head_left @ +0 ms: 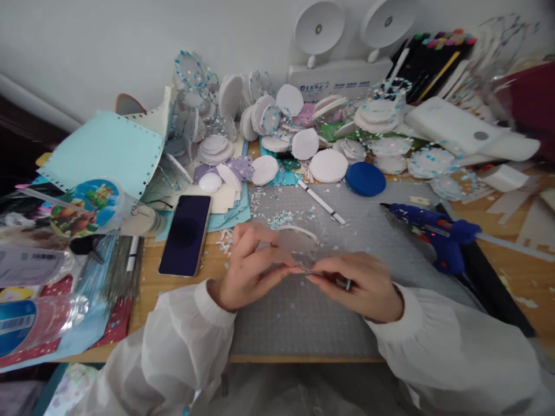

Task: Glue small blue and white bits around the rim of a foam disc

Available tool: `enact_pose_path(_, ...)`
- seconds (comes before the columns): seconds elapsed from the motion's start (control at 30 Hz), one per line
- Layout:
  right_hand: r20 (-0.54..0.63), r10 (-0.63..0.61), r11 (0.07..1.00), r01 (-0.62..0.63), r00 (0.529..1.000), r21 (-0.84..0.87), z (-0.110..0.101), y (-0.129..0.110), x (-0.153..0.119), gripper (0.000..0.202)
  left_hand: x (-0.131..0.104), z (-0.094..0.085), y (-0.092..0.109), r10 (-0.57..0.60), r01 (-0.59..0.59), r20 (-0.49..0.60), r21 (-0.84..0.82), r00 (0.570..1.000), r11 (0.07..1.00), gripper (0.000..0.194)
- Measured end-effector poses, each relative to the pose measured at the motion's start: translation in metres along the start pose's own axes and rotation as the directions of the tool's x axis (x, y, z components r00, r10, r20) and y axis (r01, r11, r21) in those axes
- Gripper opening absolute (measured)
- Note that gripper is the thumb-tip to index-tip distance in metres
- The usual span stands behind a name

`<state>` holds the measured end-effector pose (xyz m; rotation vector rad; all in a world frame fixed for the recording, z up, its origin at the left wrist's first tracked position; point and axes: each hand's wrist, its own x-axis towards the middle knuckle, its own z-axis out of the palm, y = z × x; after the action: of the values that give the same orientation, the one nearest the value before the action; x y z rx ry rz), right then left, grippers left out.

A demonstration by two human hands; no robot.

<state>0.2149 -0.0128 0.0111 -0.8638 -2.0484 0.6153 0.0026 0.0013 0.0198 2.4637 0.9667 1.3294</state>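
Observation:
Over the grey cutting mat, my left hand and my right hand meet fingertip to fingertip. Both are closed in a pinch around something thin and small that I cannot make out. Just beyond the fingertips stands a translucent round piece with a white rim, close to my left fingers; whether it joins the pinched bit is unclear. A small light-blue spot shows by my right fingers. Scraps of white and blue paper lie scattered on the mat behind my hands.
Right of my hands lies a blue glue gun with a glue stick in it. Farther back are a white pen, a blue disc and heaped white discs. On the left are a phone and a cup.

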Motion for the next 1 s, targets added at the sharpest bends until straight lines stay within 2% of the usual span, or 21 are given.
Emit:
enact_pose_path(0.1, -0.035, -0.129, 0.979, 0.121, 0.991, -0.163, -0.0006, -0.0007, -0.0011, 0.010, -0.0012, 0.0012, 0.0009, 0.045, -0.045, 0.006, 0.028, 0.999, 0.999, 0.012)
enact_pose_path(0.33, -0.018, -0.232, 0.917, 0.212, 0.973, -0.338, -0.0030, 0.0028, -0.0041, 0.009, -0.0044, 0.0036, -0.0005, 0.033, -0.033, 0.007, 0.094, 0.999, 0.995, 0.016)
enact_pose_path(0.63, -0.005, -0.220, 0.923, 0.206, 0.976, -0.323, -0.0016, 0.0033, -0.0042, 0.010, -0.0078, 0.0048, -0.0005, 0.041, -0.047, 0.072, 0.092, 0.997, 0.995, 0.012)
enact_pose_path(0.8, -0.035, -0.146, 0.965, 0.134, 0.989, -0.227, -0.0022, 0.0000, -0.0007, 0.011, -0.0065, 0.0062, 0.0017, -0.007, 0.001, 0.090, 0.066, 0.996, 0.998, 0.008)
enact_pose_path(0.87, -0.037, -0.080, 0.982, 0.072, 0.996, -0.174, -0.0022, -0.0026, -0.0005, 0.010, -0.0062, 0.0060, 0.0019, -0.017, 0.010, 0.089, 0.080, 0.996, 0.997, 0.008)
enact_pose_path(0.93, -0.064, 0.044, 0.993, -0.051, 0.997, -0.107, -0.0022, -0.0048, -0.0008, 0.008, -0.0063, 0.0049, 0.0016, 0.000, -0.009, 0.081, 0.112, 0.997, 0.994, 0.014)
enact_pose_path(1.0, -0.124, 0.213, 0.976, -0.217, 0.969, -0.019, -0.0025, -0.0053, -0.0007, 0.005, -0.0065, 0.0035, 0.0012, 0.030, -0.041, 0.085, 0.128, 0.996, 0.991, 0.028)
